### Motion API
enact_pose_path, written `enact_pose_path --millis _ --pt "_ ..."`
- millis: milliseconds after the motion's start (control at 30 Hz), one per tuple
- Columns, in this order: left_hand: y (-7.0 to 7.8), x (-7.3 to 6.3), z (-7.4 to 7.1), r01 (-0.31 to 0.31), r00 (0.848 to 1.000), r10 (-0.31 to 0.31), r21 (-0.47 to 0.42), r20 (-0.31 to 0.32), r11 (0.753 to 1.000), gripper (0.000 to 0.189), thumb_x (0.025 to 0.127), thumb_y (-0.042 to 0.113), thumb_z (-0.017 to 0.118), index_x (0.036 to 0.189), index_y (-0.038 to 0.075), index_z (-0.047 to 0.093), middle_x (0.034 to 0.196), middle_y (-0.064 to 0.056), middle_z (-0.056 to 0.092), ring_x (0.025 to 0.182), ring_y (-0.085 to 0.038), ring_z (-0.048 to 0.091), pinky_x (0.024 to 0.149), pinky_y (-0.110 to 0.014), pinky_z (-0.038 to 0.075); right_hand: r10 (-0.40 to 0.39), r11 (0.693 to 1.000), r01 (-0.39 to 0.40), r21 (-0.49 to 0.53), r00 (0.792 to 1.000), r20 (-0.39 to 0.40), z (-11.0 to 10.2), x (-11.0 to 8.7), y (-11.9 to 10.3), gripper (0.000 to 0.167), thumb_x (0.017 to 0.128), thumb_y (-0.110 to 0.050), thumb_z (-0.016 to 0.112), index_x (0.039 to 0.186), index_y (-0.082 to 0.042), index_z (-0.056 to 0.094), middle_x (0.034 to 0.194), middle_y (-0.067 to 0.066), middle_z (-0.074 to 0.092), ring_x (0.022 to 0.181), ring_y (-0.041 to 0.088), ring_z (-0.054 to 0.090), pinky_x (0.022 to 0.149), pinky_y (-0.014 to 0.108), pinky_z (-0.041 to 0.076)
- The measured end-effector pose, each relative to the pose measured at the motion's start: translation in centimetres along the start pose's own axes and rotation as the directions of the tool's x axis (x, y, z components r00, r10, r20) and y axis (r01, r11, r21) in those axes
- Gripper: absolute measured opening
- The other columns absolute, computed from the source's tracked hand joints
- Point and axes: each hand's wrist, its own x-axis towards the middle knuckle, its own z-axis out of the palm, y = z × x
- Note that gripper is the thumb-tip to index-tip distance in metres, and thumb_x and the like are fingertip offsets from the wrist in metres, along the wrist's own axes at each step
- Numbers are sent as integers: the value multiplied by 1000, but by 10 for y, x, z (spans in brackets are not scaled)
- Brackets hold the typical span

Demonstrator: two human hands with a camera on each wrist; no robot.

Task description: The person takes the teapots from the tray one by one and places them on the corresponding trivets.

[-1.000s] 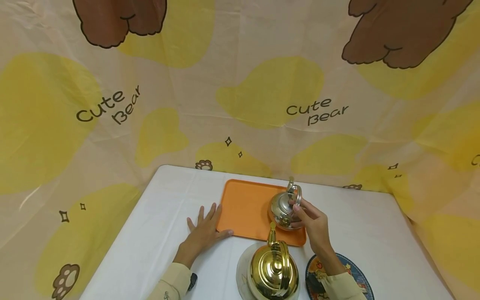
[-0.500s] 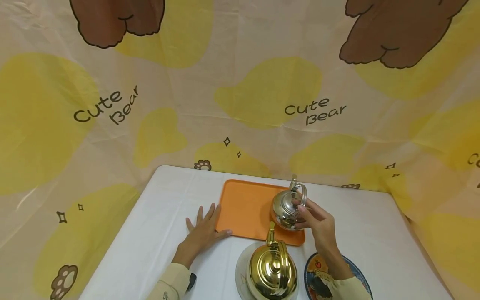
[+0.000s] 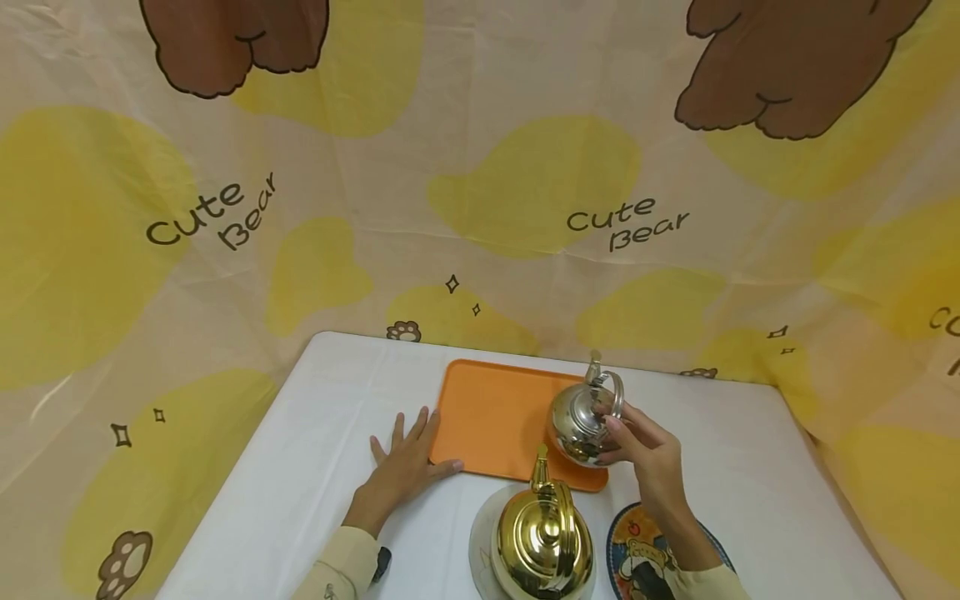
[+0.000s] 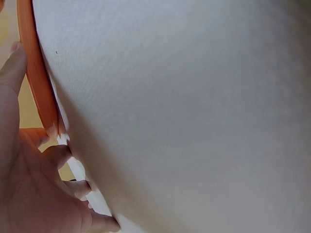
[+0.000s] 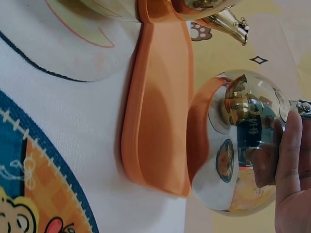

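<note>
My right hand (image 3: 658, 467) grips a shiny silver teapot (image 3: 573, 427) by its arched handle, over the right part of an orange tray (image 3: 487, 417). In the right wrist view, the round mirror-like body of the teapot (image 5: 218, 191) hangs close to the tray (image 5: 163, 111), and fingers (image 5: 291, 160) lie at its handle side. At the tray's left side, my left hand (image 3: 405, 471) has its fingers spread, its thumb along the near left corner. From the left wrist, the tray's rim (image 4: 41, 87) shows beside the left hand (image 4: 34, 189).
A gold teapot (image 3: 546, 537) stands on a pale round mat (image 3: 483, 533) just in front of the tray. To its right, a round blue mat (image 3: 622, 550) with a cartoon bear lies partly under my right forearm. A patterned curtain (image 3: 480, 208) hangs behind the white table (image 3: 367, 367).
The silver teapot has shifted right in my right hand, toward the tray's right edge, uncovering more of the tray. My left hand keeps its place at the tray's side.
</note>
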Motion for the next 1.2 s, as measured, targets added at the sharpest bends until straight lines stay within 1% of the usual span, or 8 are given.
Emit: enact_pose_path --millis 200,333,533,700,833,1000,1067,1200 --pt "0 0 1 -5 1000 5 -11 -1 1000 103 94 65 69 169 10 26 176 -18 20 160 -57 3 112 -89 -6 -20 1000 20 6 1000 1 -6 -5 -4 39 107 0 58 144 13 57 124 12 76 81 26 74 66 43 65" --pt "0 0 1 -9 1000 9 -19 0 1000 103 94 65 69 169 9 25 176 -19 19 160 -57 2 111 -89 -6 -34 999 34 17 999 2 -10 -8 -5 38 107 1 56 143 15 56 124 12 76 81 25 73 65 42 65" --pt "-1 1 1 -5 1000 5 -9 7 1000 104 94 67 68 170 10 25 176 -18 19 160 -56 1 112 -89 -6 -35 999 36 27 999 -15 -18 -13 -6 39 106 4 56 144 15 55 124 7 77 84 21 74 66 37 65" --pt "-1 1 1 0 1000 0 -5 10 1000 104 94 67 68 170 10 25 176 -18 19 160 -56 2 112 -89 -6 -46 998 47 33 998 -45 -21 -18 -10 38 105 7 56 142 17 56 122 8 78 81 22 74 64 37 64" --pt "-1 0 0 3 1000 -3 0 9 1000 104 94 67 68 169 10 25 176 -18 19 160 -56 2 111 -89 -5 -22 999 23 26 999 -37 -28 -22 -9 39 106 4 56 143 17 54 123 3 78 83 20 74 65 36 65" --pt "0 1 0 5 1000 -5 2 11 1000 104 94 67 68 169 10 25 176 -18 19 160 -56 2 112 -89 -6 -23 999 24 37 1000 -16 -35 -28 -11 40 107 5 54 145 19 50 125 -1 77 87 19 75 67 36 65" --pt "0 1 0 4 1000 -4 3 11 1000 104 94 67 68 169 10 26 176 -18 20 160 -56 2 111 -89 -6 -24 999 25 33 1000 -18 -37 -30 -12 41 107 5 54 145 19 50 125 -2 77 90 18 74 67 36 65" --pt "0 1 0 2 1000 -2 2 11 1000 104 93 67 68 169 10 26 176 -18 20 160 -56 3 111 -89 -5 -22 999 23 24 999 -45 -40 -36 -14 40 106 7 54 144 18 52 124 2 78 88 20 74 66 36 65"
